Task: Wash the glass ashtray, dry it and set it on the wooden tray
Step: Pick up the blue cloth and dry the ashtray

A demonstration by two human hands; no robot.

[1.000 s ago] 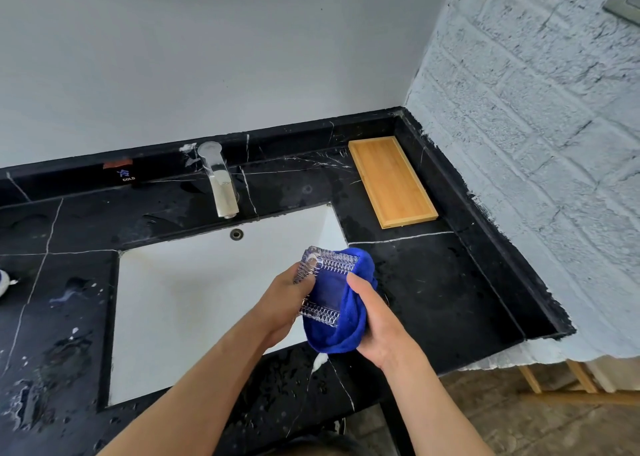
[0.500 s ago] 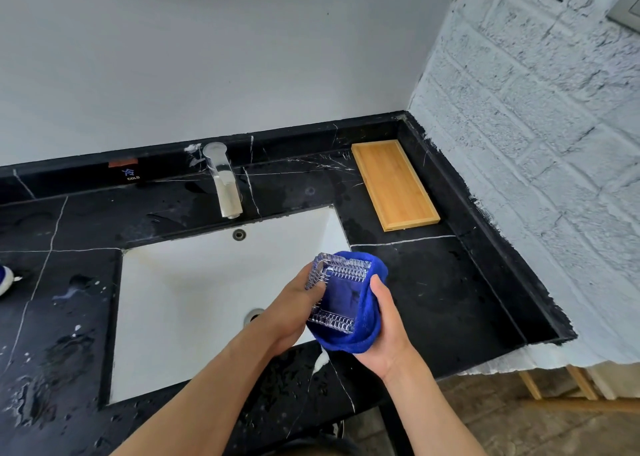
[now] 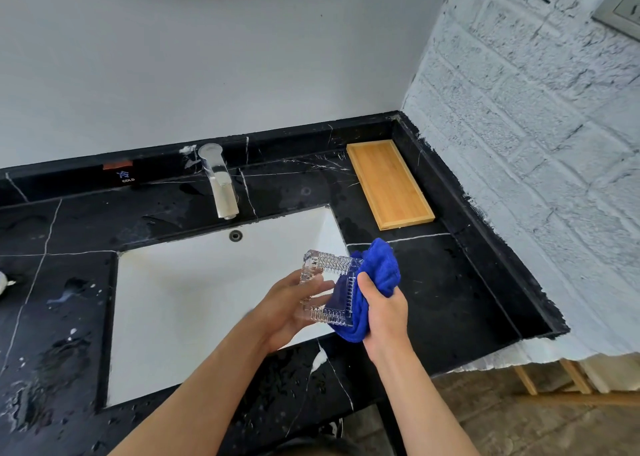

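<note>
Gleaming clear, with ribbed cut-glass rims, the square glass ashtray [image 3: 329, 291] is gripped by left-hand fingers [image 3: 311, 282] above the sink [image 3: 194, 303]; a blue cloth [image 3: 375, 275] at its 3 o'clock is clutched by the right hand [image 3: 382, 308]. The wooden tray [image 3: 389, 184] lies at 1 o'clock.

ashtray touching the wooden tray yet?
Apart. Head view: glass ashtray held over the sink's edge, with bare black counter between it and the wooden tray.

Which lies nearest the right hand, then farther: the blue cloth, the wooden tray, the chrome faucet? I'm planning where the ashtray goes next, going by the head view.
1. Blue microfibre cloth: bunched in the right hand itself, against the glass ashtray.
2. Rectangular wooden tray: beyond the hand, slightly right, near the back corner.
3. Chrome faucet: farthest, back-left behind the white sink.
</note>
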